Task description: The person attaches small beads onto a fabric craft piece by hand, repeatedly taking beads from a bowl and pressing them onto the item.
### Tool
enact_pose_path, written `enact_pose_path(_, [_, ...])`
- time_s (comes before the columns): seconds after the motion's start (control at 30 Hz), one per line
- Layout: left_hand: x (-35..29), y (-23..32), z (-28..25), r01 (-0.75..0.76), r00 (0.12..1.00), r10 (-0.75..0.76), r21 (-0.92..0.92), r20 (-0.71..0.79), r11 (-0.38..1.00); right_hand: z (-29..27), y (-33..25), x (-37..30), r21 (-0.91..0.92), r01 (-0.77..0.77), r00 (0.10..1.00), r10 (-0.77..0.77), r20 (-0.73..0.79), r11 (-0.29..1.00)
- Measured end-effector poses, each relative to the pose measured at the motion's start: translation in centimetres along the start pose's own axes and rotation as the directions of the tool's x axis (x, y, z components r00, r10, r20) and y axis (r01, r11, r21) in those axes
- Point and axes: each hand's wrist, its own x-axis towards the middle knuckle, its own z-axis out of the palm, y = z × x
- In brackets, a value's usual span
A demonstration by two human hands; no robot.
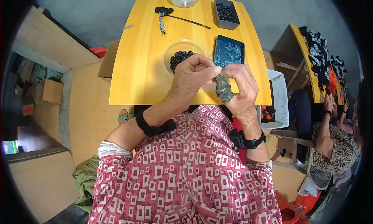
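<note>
Over the near part of the yellow table (136, 80), my two hands meet. My right hand (243, 90) has its fingers curled round a small grey-green ribbed piece (223, 89), which tapers toward the fingertips. My left hand (193, 78) is closed in a pinch against the right fingertips at the piece's upper end; whatever lies between its thumb and finger is too small to make out. Behind my left hand stands a clear round bowl (168, 49) of black ring-shaped pieces (179, 59). A dark tray (220, 39) with many tiny pale beads lies just beyond my right hand.
Farther back are a dark box (226, 25) of black pieces, a clear bowl (184, 2) and a thin stick (188, 21) with black and striped material. A white bin (280, 99) stands at right, near a co-worker (336, 146). A cardboard box (109, 61) adjoins the table's left side.
</note>
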Motion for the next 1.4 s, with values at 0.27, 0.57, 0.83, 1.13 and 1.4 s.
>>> enact_pose_path(0.27, [0.2,0.1,-0.2,-0.039,0.999,0.039,0.017,-0.010,0.999,0.3,0.2,-0.2,-0.055,0.061,0.997,-0.063,-0.032,0.997])
enact_pose_path(0.57, [0.0,0.4,0.2,-0.021,1.000,0.021,0.012,-0.003,1.000,0.0,0.1,-0.4,0.040,-0.066,0.998,0.066,-0.011,0.997])
enact_pose_path(0.83, [0.2,-0.4,-0.3,-0.083,0.996,0.081,0.047,0.027,0.995,0.5,-0.2,-0.6,0.091,-0.170,0.985,0.171,-0.010,0.981])
enact_pose_path(1.13, [-0.3,0.0,-0.1,-0.016,1.000,0.017,-0.030,0.011,0.999,1.0,0.3,-0.8,-0.050,0.019,0.999,-0.021,-0.050,0.999])
enact_pose_path(1.4, [-0.1,0.1,-0.9,0.130,0.991,-0.130,-0.130,0.005,0.983,0.5,0.4,-0.8,0.103,-0.133,0.990,0.137,-0.038,0.986])
